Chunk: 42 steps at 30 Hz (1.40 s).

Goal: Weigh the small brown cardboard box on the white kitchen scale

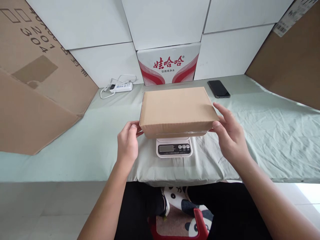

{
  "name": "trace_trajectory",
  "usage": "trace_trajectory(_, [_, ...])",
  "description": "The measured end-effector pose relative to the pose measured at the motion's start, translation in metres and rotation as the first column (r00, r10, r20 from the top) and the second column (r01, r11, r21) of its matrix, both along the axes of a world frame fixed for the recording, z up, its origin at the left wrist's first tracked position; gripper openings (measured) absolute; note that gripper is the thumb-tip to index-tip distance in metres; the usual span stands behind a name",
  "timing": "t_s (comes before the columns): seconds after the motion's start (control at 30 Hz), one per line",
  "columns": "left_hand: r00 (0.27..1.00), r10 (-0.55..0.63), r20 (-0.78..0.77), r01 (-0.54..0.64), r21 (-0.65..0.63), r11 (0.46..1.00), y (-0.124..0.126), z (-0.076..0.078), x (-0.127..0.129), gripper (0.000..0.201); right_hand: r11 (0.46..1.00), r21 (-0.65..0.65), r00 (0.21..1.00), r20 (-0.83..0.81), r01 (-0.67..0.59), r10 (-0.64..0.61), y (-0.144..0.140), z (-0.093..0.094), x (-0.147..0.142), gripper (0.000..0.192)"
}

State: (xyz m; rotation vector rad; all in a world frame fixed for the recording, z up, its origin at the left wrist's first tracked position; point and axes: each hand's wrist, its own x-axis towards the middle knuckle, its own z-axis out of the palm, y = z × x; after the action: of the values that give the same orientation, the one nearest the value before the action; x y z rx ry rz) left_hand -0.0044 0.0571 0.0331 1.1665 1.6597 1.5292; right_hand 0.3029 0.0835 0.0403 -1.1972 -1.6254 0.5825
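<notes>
A closed brown cardboard box [176, 106] is at the middle of the table, right over a white digital kitchen scale [174, 155]. Whether it rests on the scale or hangs just above it, I cannot tell. The scale's display and buttons face me, while its platform is mostly hidden under the box. My left hand [128, 140] grips the box's left front corner, thumb in front and fingers partly behind. At the right end, my right hand [230, 135] holds the front corner, its thumb at the edge and some fingers underneath, the index finger stretched along the side.
A black phone [218, 89] lies at the back right. A white power strip with a cable [121, 87] is at the back left. White cartons [168, 65] form a wall behind, and large cardboard panels [50, 90] flank the green cloth-covered table [75, 153].
</notes>
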Motion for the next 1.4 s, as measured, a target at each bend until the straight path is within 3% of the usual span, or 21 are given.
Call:
trace_trajectory(0.43, [0.993,-0.051,-0.103,0.053,0.015,0.998,0.0,-0.006,0.001,0.034,0.996,-0.024,0.996,0.035,0.085,-0.084,0.004,-0.001,-0.008,0.061])
trace_trajectory(0.67, [0.991,-0.106,-0.083,0.11,0.046,0.993,0.015,-0.021,0.0,0.041,0.989,0.028,0.988,0.042,0.146,-0.147,0.016,0.0,-0.019,0.055])
trace_trajectory(0.93, [0.969,-0.248,0.001,0.246,0.129,0.961,0.065,-0.02,-0.004,0.066,0.982,0.108,0.984,-0.114,0.152,-0.14,0.076,-0.018,-0.036,0.056])
trace_trajectory(1.1, [0.958,-0.279,0.071,0.271,0.108,0.957,0.092,-0.025,-0.005,0.079,0.977,0.173,0.983,-0.153,0.127,-0.101,0.115,-0.031,-0.048,0.056])
trace_trajectory(1.27, [0.945,-0.277,0.176,0.278,0.021,0.96,0.106,-0.042,-0.004,0.084,0.986,0.104,0.989,-0.081,0.13,-0.122,0.127,-0.034,-0.056,0.059])
trace_trajectory(1.4, [0.935,-0.284,0.211,0.286,0.023,0.958,0.108,-0.051,-0.003,0.084,0.99,0.047,0.99,-0.041,0.135,-0.133,0.13,-0.034,-0.058,0.059])
